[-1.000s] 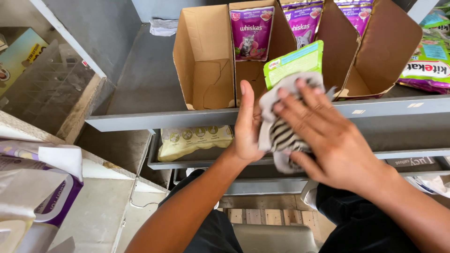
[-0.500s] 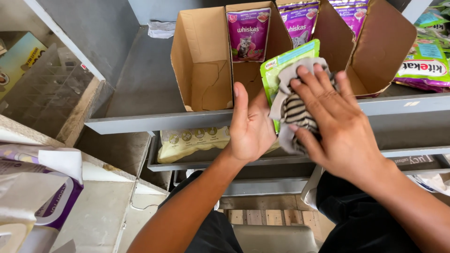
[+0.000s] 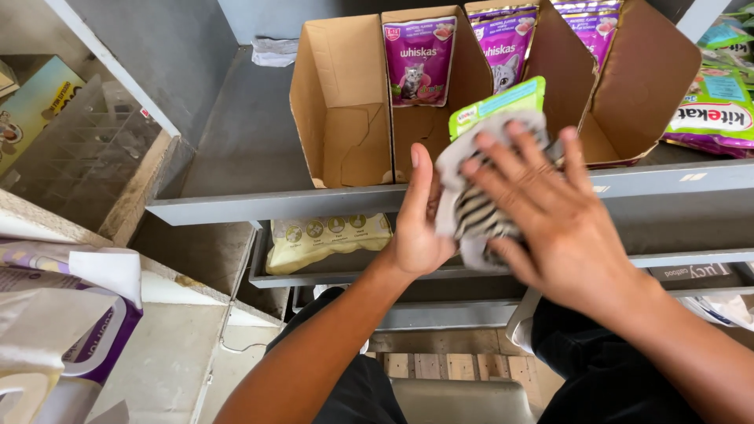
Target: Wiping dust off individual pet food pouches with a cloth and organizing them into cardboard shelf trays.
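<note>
At near shelf edge — green pouch (image 3: 498,107) is held by left hand (image 3: 420,228) | striped cloth (image 3: 479,212) is pressed on it by flat, open right hand (image 3: 561,235) | step judged: wiping — firm support needed next.

The cloth (image 3: 479,212) under the right hand (image 3: 561,235) is showing grey-white with black stripes. The pouch (image 3: 499,106) behind it is showing bright green at its top edge. The pouches (image 3: 419,59) standing in the boxes (image 3: 342,102) are showing purple with a pink panel and a grey cat picture. The boxes are showing plain brown card. The shelf (image 3: 259,200) is looking flat grey. The bag (image 3: 326,239) on the shelf below is showing pale yellow with small round marks.
</note>
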